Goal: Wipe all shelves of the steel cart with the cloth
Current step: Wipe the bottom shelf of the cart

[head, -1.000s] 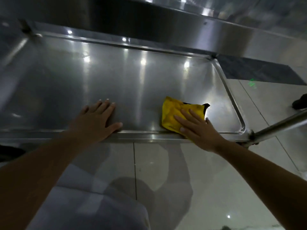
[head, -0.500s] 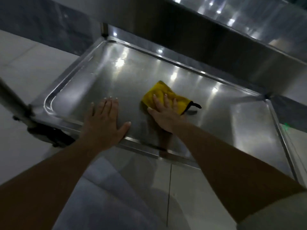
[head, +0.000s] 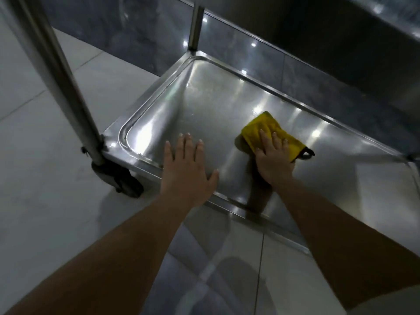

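Glossy pale floor tiles (head: 45, 178) surround the brushed-steel shelf (head: 204, 105), rimmed, round-cornered. Left hand (head: 186, 171) presses flat, fingers spread; beside it, right hand (head: 272, 160) flattens the folded yellow cloth (head: 261, 126) mid-shelf.

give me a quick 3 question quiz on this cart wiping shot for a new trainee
1. True or false: the left hand grips the yellow cloth.
2. Which hand presses the cloth onto the shelf? A) left B) right C) both
3. Fill in: the black caster wheel sits under the shelf's near ____ corner, below the upright post.

Key
1. False: the left hand lies flat on the bare steel, apart from the cloth.
2. B: the right hand lies on it with straight fingers.
3. left
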`<state>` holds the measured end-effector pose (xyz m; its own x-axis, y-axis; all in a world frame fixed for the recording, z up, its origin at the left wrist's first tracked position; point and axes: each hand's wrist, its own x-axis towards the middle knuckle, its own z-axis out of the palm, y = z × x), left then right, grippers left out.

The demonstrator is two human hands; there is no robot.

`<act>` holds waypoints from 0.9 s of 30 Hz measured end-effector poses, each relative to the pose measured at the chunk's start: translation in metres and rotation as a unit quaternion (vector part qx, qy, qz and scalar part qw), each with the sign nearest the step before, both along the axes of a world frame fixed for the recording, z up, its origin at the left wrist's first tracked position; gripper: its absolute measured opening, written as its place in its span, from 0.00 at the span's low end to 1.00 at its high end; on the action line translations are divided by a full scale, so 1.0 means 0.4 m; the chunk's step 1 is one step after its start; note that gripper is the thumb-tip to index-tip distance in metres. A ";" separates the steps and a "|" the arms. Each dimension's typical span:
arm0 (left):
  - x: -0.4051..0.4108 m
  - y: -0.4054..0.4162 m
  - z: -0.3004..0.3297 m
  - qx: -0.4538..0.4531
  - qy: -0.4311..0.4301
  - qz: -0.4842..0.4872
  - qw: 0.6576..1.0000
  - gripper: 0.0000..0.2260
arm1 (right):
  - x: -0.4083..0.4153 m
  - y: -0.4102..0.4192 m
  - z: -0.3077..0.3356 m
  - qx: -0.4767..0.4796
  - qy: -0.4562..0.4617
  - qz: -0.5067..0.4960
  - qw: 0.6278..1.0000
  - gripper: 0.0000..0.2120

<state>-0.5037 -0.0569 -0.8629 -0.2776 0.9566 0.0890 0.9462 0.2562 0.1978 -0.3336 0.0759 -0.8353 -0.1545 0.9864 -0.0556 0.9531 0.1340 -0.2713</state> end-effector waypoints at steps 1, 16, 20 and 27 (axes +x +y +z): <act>0.001 0.001 0.000 0.000 0.002 -0.002 1.000 0.38 | -0.044 -0.013 0.000 -0.010 0.009 -0.044 0.999 0.26; 0.035 0.008 0.024 -0.058 0.040 -0.057 0.996 0.28 | 0.311 -0.261 0.045 0.060 -0.082 0.281 0.954 0.25; 0.114 -0.090 0.050 -0.066 -0.001 -0.150 0.986 0.27 | 0.320 -0.256 0.073 -0.014 -0.099 0.230 0.968 0.25; 0.217 -0.328 0.209 -0.227 -0.050 -0.162 0.959 0.31 | 0.300 -0.398 0.256 -0.098 -0.013 0.171 0.980 0.32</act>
<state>-0.4171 -0.1882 -0.7792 0.0546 0.9280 -0.3686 0.9729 0.0336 0.2289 -0.2135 -0.0834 -0.7330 -0.4705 0.8470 -0.2474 0.8685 0.3949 -0.2996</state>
